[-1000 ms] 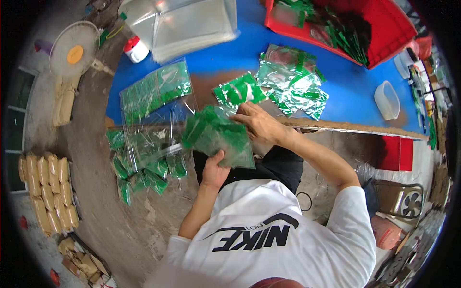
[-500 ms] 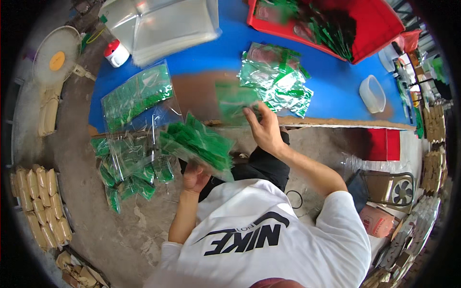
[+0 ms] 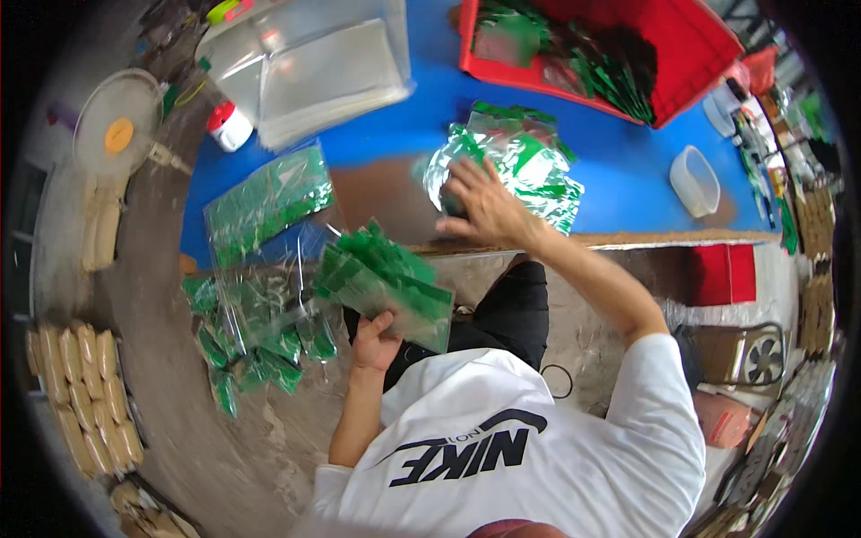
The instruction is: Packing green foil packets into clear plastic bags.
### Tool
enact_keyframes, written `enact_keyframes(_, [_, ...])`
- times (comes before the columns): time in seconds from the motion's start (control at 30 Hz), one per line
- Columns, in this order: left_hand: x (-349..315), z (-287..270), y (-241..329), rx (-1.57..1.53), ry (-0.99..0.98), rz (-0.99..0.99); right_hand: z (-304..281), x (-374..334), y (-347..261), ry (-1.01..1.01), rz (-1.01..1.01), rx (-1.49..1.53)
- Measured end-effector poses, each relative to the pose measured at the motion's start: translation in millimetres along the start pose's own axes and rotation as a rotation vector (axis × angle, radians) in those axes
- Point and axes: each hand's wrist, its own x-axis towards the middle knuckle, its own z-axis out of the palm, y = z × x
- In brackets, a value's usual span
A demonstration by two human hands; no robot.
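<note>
My left hand (image 3: 375,342) is closed on the lower edge of a fanned bundle of green-and-clear plastic packets (image 3: 386,278), held in front of the table edge. Fingers spread, my right hand (image 3: 489,206) reaches over the near left part of a pile of shiny green-and-clear packets (image 3: 538,166) on the blue table (image 3: 377,143). Whether its fingertips touch the pile I cannot tell. Left of my bundle, a large clear bag filled with green packets (image 3: 273,197) lies at the table's edge. Below it, several more green packets (image 3: 269,345) hang or lie in clear plastic.
A red bin (image 3: 691,58) with green packets stands at the far right of the table. A stack of clear plastic bags (image 3: 336,76), a white bottle with a red cap (image 3: 230,127) and a translucent tub (image 3: 695,182) are on it too. A fan (image 3: 117,134) stands left.
My right hand has let go of the single packet it held and moved up over the pile, fingers spreading. The bundle in my left hand has tilted and shifted slightly right.
</note>
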Motion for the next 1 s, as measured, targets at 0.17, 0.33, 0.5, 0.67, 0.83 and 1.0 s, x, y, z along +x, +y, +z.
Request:
enact_keyframes(0.17, [17, 10, 5, 0.06, -0.003, -0.065, -17, -19, -44, -0.218, -0.108, 0.631])
enact_keyframes(0.33, [17, -6, 0, 0.037, -0.003, -0.083, -12, 2, 10, 0.111, 0.276, -0.117])
enact_keyframes(0.5, [20, -12, -9, -0.123, -0.057, -0.133, -14, -38, -25, -0.197, -0.101, 0.229])
enact_keyframes(0.67, [24, -3, -11, -0.098, -0.05, -0.116, -25, -32, -38, 0.074, 0.201, 0.046])
enact_keyframes(0.83, [22, -2, -11, -0.069, -0.029, -0.122, -22, -43, -33, -0.158, -0.09, 0.328])
enact_keyframes(1.0, [28, -18, -11, -0.024, -0.051, -0.152, -30, -24, -34, 0.139, 0.21, 0.208])
